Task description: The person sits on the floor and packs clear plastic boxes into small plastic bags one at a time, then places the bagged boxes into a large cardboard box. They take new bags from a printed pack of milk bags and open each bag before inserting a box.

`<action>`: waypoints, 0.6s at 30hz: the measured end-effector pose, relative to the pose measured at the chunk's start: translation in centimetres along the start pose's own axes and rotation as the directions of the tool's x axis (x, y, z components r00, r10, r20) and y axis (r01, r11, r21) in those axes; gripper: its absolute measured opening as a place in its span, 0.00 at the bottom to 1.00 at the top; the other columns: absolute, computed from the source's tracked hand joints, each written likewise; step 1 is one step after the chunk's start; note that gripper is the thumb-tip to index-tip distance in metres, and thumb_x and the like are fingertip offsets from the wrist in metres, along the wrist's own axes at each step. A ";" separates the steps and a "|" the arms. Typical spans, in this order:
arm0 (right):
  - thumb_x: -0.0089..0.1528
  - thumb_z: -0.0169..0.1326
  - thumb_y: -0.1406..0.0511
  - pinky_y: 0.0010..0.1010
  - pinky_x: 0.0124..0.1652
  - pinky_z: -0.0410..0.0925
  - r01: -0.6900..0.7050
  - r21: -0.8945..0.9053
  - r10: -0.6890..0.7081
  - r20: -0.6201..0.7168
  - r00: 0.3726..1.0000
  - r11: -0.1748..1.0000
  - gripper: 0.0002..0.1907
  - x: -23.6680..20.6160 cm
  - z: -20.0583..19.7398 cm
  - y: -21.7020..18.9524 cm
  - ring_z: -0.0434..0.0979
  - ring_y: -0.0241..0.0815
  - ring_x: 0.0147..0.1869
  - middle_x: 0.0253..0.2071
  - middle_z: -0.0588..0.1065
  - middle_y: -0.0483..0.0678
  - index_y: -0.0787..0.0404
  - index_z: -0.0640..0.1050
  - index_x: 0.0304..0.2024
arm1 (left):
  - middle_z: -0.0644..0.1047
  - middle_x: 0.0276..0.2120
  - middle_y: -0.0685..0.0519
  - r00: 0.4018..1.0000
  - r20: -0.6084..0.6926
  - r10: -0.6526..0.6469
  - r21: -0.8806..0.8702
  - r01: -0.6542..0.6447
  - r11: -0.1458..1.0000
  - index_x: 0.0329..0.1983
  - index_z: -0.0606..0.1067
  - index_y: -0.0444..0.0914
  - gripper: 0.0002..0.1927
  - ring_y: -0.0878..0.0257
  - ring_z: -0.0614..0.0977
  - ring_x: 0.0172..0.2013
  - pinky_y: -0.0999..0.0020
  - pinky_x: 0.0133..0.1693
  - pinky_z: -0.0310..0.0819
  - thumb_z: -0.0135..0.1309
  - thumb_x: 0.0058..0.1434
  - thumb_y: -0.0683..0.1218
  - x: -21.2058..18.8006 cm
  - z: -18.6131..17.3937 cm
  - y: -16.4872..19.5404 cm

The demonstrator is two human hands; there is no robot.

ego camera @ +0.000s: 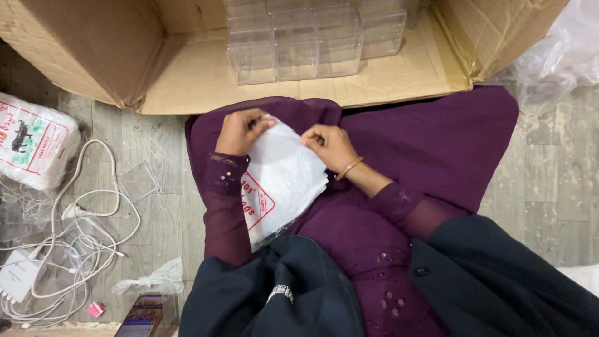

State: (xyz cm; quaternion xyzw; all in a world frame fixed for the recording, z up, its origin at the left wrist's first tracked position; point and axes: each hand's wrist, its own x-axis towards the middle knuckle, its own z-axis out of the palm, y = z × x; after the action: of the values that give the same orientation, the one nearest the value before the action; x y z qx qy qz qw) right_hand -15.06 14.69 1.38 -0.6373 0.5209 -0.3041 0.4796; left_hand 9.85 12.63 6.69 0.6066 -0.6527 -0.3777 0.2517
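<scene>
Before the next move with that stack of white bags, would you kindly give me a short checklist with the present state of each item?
1. Left hand grips the white plastic bags at the top left corner: ok.
2. Right hand pinches the top right edge of the bags: ok.
3. A single bag is peeled apart from the stack: cannot tell, the fingers hide the edge.
4. The stack rests on the purple lap, not sliding off: ok.
5. Clear plastic boxes stand in rows on the cardboard flap, ahead of the hands: ok.
6. White cables lie apart from the bags, on the left floor: ok.
</scene>
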 end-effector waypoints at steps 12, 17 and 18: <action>0.64 0.57 0.67 0.36 0.34 0.72 0.122 -0.238 -0.151 -0.110 0.982 0.964 0.07 1.1 -2.2 -3.3 0.83 0.49 0.32 0.31 0.80 0.54 0.62 0.82 0.42 | 0.80 0.33 0.51 0.988 0.002 0.154 -0.318 -0.145 0.937 0.47 0.85 0.34 0.08 0.66 0.76 0.36 0.72 0.41 0.70 0.62 0.67 0.41 2.7 1.8 -1.3; 0.64 0.57 0.67 0.35 0.33 0.72 0.107 -0.237 -0.139 -0.123 0.983 0.966 0.07 1.8 -2.7 -3.1 0.82 0.47 0.31 0.31 0.80 0.54 0.61 0.82 0.43 | 0.79 0.40 0.55 0.927 -0.081 0.365 -0.442 -0.362 0.821 0.34 0.69 0.33 0.12 0.69 0.78 0.44 0.75 0.49 0.70 0.62 0.64 0.41 3.4 1.7 -1.4; 0.64 0.56 0.68 0.35 0.32 0.71 0.089 -0.225 -0.118 -0.120 0.986 0.970 0.07 1.9 -2.7 -3.0 0.82 0.47 0.30 0.31 0.80 0.53 0.61 0.82 0.43 | 0.79 0.42 0.57 0.919 -0.077 0.388 -0.507 -0.371 0.778 0.32 0.64 0.35 0.15 0.71 0.77 0.46 0.76 0.50 0.69 0.60 0.63 0.41 3.5 1.7 -1.4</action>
State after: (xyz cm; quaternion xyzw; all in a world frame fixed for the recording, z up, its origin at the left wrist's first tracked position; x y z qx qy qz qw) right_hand -15.84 12.06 4.94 -0.6912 0.5477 -0.3111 0.3542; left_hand 8.91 9.53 4.11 0.3677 -0.6409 -0.4883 0.4643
